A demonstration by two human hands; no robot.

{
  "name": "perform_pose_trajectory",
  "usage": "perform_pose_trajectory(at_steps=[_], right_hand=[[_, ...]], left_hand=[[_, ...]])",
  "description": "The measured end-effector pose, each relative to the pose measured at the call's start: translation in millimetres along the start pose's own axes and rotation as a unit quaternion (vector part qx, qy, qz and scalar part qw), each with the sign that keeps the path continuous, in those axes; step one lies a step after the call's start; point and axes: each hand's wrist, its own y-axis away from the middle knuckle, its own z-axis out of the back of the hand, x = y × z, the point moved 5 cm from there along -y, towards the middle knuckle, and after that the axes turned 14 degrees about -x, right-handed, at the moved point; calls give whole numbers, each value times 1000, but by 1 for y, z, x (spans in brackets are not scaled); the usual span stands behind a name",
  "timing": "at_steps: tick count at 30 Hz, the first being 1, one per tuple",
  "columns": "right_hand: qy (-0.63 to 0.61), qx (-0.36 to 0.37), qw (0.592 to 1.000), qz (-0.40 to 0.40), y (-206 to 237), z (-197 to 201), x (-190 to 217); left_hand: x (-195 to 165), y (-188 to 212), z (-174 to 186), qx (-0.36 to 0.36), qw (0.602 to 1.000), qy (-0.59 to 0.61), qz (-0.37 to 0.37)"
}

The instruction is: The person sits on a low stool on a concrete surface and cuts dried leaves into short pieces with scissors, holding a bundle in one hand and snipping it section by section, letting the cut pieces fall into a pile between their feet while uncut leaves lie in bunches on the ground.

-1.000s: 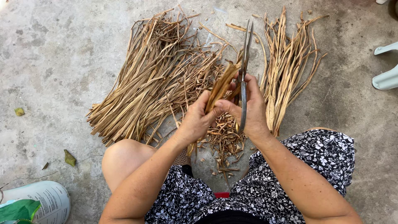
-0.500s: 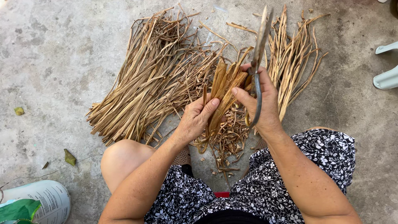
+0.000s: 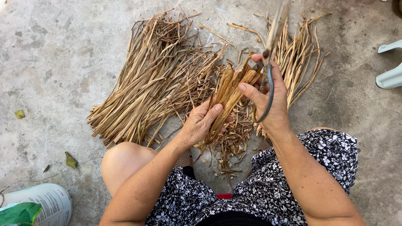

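Observation:
My left hand [image 3: 200,123] grips the lower part of a small bunch of dried brown plant strips [image 3: 229,91], held upright over the concrete floor. My right hand [image 3: 270,98] holds a pair of large metal scissors [image 3: 272,39] by the handle, blades pointing up and away, and its fingers also touch the top of the bunch. Below both hands lies a heap of short cut scraps [image 3: 232,140]. A big pile of long dried strips [image 3: 157,77] spreads to the left, and a smaller pile [image 3: 299,58] lies to the right behind the scissors.
My bare left knee [image 3: 121,161] and a black-and-white flowered garment [image 3: 318,159] fill the lower frame. A white sack with a green bag [image 3: 35,205] sits at bottom left. Pale plastic chair legs [image 3: 389,62] stand at the right edge. Two fallen leaves [image 3: 70,160] lie on the concrete.
The scissors swung from lying along the bunch to pointing up and to the right. The bunch has risen, and my left hand has slid lower on it.

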Motion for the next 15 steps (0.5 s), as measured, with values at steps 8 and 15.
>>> perform_pose_trajectory(at_steps=[8, 15], right_hand=[[29, 16, 999, -38, -4, 0, -13], [41, 57, 997, -17, 3, -8, -18]], left_hand=[[-4, -3, 7, -43, 995, -7, -91], [-6, 0, 6, -22, 994, -9, -110]])
